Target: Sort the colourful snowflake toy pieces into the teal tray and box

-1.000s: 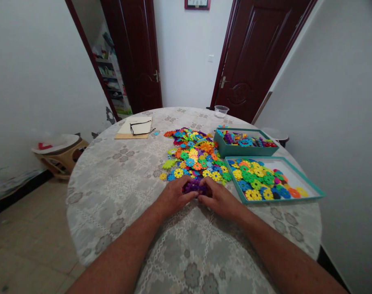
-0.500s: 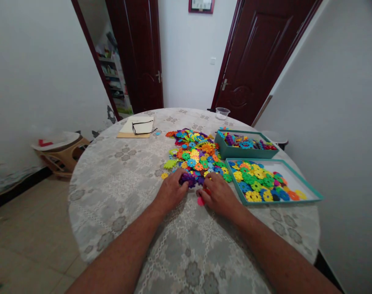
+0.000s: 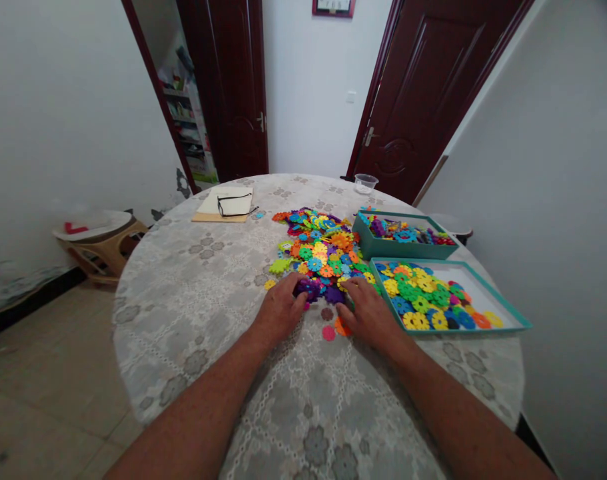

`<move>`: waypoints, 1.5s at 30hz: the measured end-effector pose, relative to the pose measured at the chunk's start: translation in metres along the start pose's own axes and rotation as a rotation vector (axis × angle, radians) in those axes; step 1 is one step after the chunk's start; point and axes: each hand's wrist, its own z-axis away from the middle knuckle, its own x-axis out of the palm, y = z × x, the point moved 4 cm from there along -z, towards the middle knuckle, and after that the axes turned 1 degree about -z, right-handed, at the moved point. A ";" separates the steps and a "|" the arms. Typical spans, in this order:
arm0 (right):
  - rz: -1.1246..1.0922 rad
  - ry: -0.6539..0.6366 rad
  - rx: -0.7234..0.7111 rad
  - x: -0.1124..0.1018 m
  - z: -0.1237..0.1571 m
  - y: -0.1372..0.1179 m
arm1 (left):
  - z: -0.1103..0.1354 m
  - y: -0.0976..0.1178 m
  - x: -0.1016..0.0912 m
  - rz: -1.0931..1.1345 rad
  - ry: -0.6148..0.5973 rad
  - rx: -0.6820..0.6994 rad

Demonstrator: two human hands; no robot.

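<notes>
A heap of bright plastic snowflake discs [image 3: 320,250] lies in the middle of a round table [image 3: 208,293] under a lace cloth. My left hand [image 3: 279,309] rests at the heap's near edge, fingers curled on a cluster of purple discs [image 3: 310,289]. My right hand [image 3: 369,315] lies palm down beside it, fingertips touching discs at the heap's edge. A pink disc [image 3: 328,333] and an orange disc [image 3: 341,327] lie loose between the hands.
A shallow teal lid [image 3: 488,287] with sorted discs lies right of my right hand. A deeper teal box [image 3: 383,247] with more discs stands behind it. Glasses on a notebook [image 3: 226,204] and a clear cup [image 3: 366,183] sit at the far edge. A stool [image 3: 103,243] stands left.
Both hands moved slightly forward to the heap and apart. The pink and orange discs now lie loose on the cloth between them. The camera tilted a little.
</notes>
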 end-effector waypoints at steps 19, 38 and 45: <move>0.184 -0.066 -0.059 -0.007 -0.014 -0.009 | 0.001 -0.003 0.008 -0.015 -0.060 -0.007; 0.111 -0.022 0.001 -0.006 -0.020 0.006 | 0.001 0.001 0.009 0.001 -0.094 0.042; -0.325 -0.020 0.011 -0.007 -0.012 -0.009 | 0.004 0.003 0.016 0.028 -0.192 0.159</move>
